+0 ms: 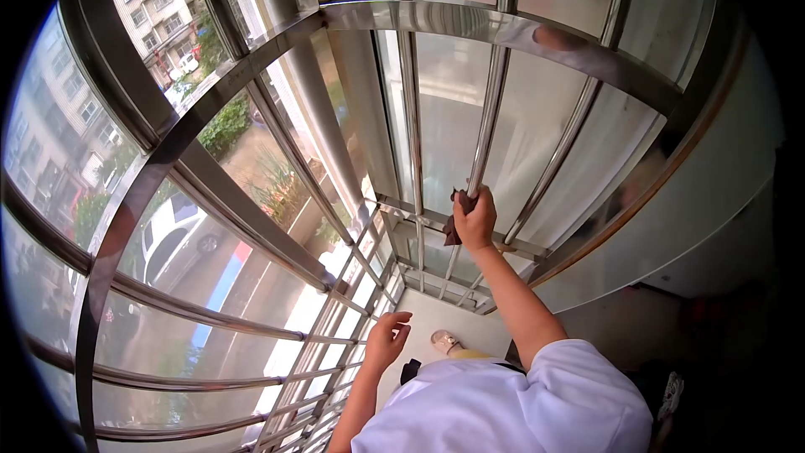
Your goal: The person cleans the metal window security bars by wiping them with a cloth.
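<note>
My right hand [476, 220] is closed round a dark brown cloth [453, 231], which is wrapped about an upright metal bar [490, 117] of the window grille, just above a lower crossbar. One end of the cloth hangs below my fingers. My left hand [388, 337] is held in the air near the lower bars on the left, apart from them, with its fingers slightly bent and nothing in it. A broad shiny metal band [411, 14] crosses the bars higher up.
Metal bars [210, 323] enclose the left side, with a street and a parked white car [172, 235] outside. Frosted panes [453, 84] stand behind the bars ahead. A wood-edged curved panel [713, 176] is on the right. My shoe [445, 340] rests on the pale floor.
</note>
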`<action>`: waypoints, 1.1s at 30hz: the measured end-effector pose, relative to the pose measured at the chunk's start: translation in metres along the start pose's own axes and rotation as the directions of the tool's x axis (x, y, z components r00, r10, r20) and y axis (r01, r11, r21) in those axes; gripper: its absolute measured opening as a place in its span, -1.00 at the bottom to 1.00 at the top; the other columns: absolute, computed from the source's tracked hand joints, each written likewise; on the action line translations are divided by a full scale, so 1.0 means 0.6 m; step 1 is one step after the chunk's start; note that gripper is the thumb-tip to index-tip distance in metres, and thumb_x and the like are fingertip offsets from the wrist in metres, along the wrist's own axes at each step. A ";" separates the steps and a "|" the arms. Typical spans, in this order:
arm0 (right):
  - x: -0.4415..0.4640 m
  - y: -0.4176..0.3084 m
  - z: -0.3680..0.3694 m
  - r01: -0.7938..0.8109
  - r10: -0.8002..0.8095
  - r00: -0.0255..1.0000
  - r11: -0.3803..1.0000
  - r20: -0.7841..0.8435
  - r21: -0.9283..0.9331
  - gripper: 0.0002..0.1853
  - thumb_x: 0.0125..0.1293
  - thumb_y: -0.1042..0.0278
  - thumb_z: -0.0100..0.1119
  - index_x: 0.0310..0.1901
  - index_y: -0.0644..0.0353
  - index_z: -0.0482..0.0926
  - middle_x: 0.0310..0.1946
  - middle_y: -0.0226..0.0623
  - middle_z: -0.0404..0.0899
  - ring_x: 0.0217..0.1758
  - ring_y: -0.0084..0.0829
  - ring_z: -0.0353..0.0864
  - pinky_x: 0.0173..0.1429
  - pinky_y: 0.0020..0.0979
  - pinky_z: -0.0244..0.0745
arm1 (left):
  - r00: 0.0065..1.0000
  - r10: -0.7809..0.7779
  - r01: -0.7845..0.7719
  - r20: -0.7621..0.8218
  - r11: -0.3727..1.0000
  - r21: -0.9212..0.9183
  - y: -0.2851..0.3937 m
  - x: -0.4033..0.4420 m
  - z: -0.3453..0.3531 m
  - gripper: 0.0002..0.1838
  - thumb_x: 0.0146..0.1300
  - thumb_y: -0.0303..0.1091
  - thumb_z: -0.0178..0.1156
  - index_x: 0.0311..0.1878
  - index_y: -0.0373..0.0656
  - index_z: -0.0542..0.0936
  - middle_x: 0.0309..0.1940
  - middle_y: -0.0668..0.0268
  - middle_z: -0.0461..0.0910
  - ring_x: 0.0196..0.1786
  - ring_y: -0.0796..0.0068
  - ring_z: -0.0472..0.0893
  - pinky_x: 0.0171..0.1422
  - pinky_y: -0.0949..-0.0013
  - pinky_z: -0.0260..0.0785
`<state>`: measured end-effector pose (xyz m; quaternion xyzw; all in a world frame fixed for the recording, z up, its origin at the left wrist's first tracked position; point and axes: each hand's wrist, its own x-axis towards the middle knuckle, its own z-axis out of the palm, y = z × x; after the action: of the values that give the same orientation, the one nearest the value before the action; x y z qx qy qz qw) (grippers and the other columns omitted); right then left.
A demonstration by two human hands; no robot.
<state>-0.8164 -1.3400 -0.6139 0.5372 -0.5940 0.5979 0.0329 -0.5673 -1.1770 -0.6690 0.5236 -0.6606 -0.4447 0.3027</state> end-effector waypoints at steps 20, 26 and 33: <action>0.288 -0.314 0.080 0.185 -0.056 0.973 0.771 -0.226 0.610 -0.49 0.23 0.20 0.40 0.09 0.32 0.46 -0.12 -0.19 0.51 -0.08 -0.33 0.50 0.07 -0.38 0.40 | 0.997 0.060 -0.054 -0.056 0.993 0.105 0.024 -0.044 -0.043 -0.76 0.23 -0.46 0.21 -0.02 -0.15 0.63 -0.16 0.19 0.62 -0.16 0.29 0.69 -0.14 0.30 0.50; 0.296 -0.309 0.081 0.196 -0.093 0.971 0.834 -0.218 0.516 -0.66 0.12 0.34 0.38 -0.11 0.28 0.55 -0.51 -0.27 0.62 -0.46 -0.36 0.62 -0.21 -0.39 0.51 | 0.998 -0.015 0.024 -0.068 0.989 0.143 -0.025 -0.062 -0.031 -0.76 0.24 -0.46 0.21 -0.01 -0.15 0.63 -0.17 0.20 0.63 -0.16 0.32 0.69 -0.17 0.30 0.50; 0.161 -0.157 0.149 0.001 0.047 0.996 0.863 -0.082 0.505 -0.65 0.13 0.33 0.38 -0.10 0.28 0.52 -0.45 -0.25 0.59 -0.42 -0.31 0.61 -0.22 -0.34 0.51 | 0.998 -0.008 0.019 -0.065 0.984 0.178 -0.001 -0.032 -0.032 -0.76 0.22 -0.44 0.22 -0.03 -0.12 0.63 -0.18 0.22 0.64 -0.17 0.28 0.68 -0.13 0.24 0.49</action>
<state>-0.7393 -1.4372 -0.5099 0.4920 -0.4213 0.7567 -0.0890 -0.5454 -1.1637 -0.6606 0.5671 -0.6843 -0.3688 0.2723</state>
